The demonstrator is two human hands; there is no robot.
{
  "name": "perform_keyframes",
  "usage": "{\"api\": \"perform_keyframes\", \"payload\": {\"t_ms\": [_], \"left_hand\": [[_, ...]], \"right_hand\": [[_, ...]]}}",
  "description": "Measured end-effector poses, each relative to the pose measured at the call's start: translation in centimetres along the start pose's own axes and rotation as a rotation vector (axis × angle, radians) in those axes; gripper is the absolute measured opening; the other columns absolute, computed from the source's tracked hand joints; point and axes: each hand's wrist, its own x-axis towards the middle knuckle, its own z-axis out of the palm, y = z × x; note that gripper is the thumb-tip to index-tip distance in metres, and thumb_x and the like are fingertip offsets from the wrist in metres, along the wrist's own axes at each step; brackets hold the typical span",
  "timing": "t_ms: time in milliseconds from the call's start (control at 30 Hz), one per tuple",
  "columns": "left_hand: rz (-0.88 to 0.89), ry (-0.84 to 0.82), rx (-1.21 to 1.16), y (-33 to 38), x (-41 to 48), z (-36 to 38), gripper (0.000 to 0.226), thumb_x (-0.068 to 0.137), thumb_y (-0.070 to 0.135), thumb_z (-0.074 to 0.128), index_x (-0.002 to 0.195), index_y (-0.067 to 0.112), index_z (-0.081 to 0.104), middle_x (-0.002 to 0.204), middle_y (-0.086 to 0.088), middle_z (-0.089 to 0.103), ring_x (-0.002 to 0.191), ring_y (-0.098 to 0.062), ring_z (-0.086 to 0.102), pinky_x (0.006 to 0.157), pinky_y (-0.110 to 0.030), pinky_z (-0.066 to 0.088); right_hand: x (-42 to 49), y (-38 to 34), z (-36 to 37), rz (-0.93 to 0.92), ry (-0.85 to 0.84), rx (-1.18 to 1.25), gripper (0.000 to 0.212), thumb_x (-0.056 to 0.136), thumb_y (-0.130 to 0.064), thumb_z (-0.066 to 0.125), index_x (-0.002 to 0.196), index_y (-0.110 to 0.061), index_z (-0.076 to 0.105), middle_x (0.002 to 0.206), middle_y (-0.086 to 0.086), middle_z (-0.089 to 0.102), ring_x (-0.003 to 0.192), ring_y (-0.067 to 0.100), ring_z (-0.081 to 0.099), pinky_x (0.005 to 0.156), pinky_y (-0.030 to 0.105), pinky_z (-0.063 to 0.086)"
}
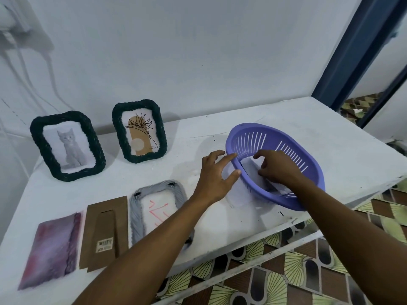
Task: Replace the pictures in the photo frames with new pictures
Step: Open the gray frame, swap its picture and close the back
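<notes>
Backing board (90, 227) barcode (105, 242) illegible; right hand (278, 167) pinches picture (251, 171).

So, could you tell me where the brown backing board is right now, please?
In the head view, the brown backing board lies flat at lower left, between the pink-purple picture and the face-down grey frame.

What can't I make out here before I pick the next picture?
Head view only.
- Paper in the basket: image unseen, right hand and rim cover it; grip unclear.
- Grey frame: lower corner behind left forearm.
- Board label: print too small.
</notes>
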Motion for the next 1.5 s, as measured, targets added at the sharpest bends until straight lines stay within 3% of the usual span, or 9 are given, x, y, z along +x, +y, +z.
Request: {"api": "perform_keyframes", "payload": {"t_ms": [233,367,500,633,767,867,967,1233,1500], "left_hand": [[-0.142,0.01,-0.331,-0.1,-0.1,-2.9,0.053,0.093,0.04,0.06,0.141,0.039,0.038,0.135,0.008,0.052,0.11,-0.005,0.056,0.094,-0.026,0.045],[-0.205,0.128,-0.658,-0.4,-2.4,-6.7,0.046,0.096,0.021,0.06,0.138,0.029,0.045,0.08,0.008,0.069,0.075,-0.006,0.061,0.074,-0.023,0.052],[-0.258,0.322,-0.565,-3.1,-6.6,-11.1,0.033,0.089,0.016,0.069,0.118,0.027,0.061,0.091,-0.012,0.068,0.077,-0.024,0.062,0.071,-0.036,0.054],[-0.364,0.338,-0.286,-5.4,-11.4,-14.0,0.021,0.088,0.016,0.07,0.107,0.025,0.068,0.082,0.0,0.061,0.074,-0.012,0.056,0.066,-0.016,0.048],[-0.315,0.252,0.087,-7.1,-14.0,-14.7,0.02,0.088,0.021,0.07,0.107,0.022,0.07,0.092,0.007,0.065,0.084,0.007,0.056,0.071,-0.005,0.04],[-0.237,0.168,0.451,-8.8,-14.4,-14.5,0.034,0.088,0.045,0.055,0.114,0.028,0.068,0.11,0.006,0.063,0.108,-0.008,0.05,0.09,-0.028,0.04],[-0.249,0.081,0.596,-10.0,-14.9,-13.9,0.055,0.083,0.057,0.036,0.123,0.031,0.063,0.125,0.003,0.052,0.122,-0.022,0.037,0.095,-0.046,0.035],[-0.179,-0.024,0.812,-10.6,-14.5,-14.8,0.057,0.087,0.058,0.033,0.131,0.027,0.052,0.132,0.002,0.046,0.124,-0.023,0.034,0.092,-0.045,0.037],[-0.164,-0.049,0.802,-11.7,-13.4,-15.3,0.056,0.089,0.055,0.032,0.136,0.027,0.043,0.135,0.0,0.038,0.126,-0.024,0.032,0.092,-0.043,0.039]], "right_hand": [[-2.5,-5.8,-5.7,-0.155,0.165,0.64,0.044,0.084,-0.013,0.067,0.121,-0.036,0.059,0.082,-0.005,0.067,0.079,0.015,0.06,0.064,0.026,0.046],[-4.9,-10.3,-4.0,-0.243,0.059,0.914,0.04,0.087,-0.006,0.063,0.113,-0.037,0.065,0.08,0.0,0.067,0.078,0.011,0.061,0.06,0.025,0.048],[-6.1,-13.1,1.1,-0.227,-0.128,1.037,0.033,0.088,-0.004,0.065,0.104,-0.032,0.069,0.084,0.009,0.06,0.079,0.02,0.063,0.06,0.032,0.052],[-7.5,-15.0,5.9,-0.221,-0.242,0.961,0.025,0.085,-0.006,0.068,0.096,-0.028,0.073,0.077,-0.001,0.061,0.071,0.012,0.062,0.062,0.023,0.05],[-8.3,-15.7,8.9,-0.364,-0.146,0.621,0.017,0.083,-0.018,0.071,0.096,-0.029,0.069,0.071,-0.011,0.061,0.063,0.001,0.053,0.064,0.013,0.041],[-8.8,-15.5,10.3,-0.564,-0.032,0.262,0.02,0.084,-0.032,0.067,0.103,-0.028,0.069,0.074,-0.012,0.062,0.077,0.006,0.048,0.063,0.023,0.037],[-8.8,-15.2,11.3,-0.653,0.027,0.187,0.022,0.081,-0.033,0.071,0.1,-0.021,0.073,0.082,-0.005,0.064,0.082,0.016,0.051,0.064,0.027,0.043],[-8.1,-14.4,12.1,-0.689,0.111,0.059,0.041,0.08,-0.053,0.057,0.111,-0.027,0.068,0.131,-0.005,0.057,0.12,0.022,0.045,0.09,0.04,0.037],[-7.1,-13.9,12.5,-0.692,0.068,0.092,0.049,0.082,-0.06,0.054,0.119,-0.029,0.063,0.139,-0.012,0.053,0.128,0.018,0.041,0.093,0.041,0.034]]}}
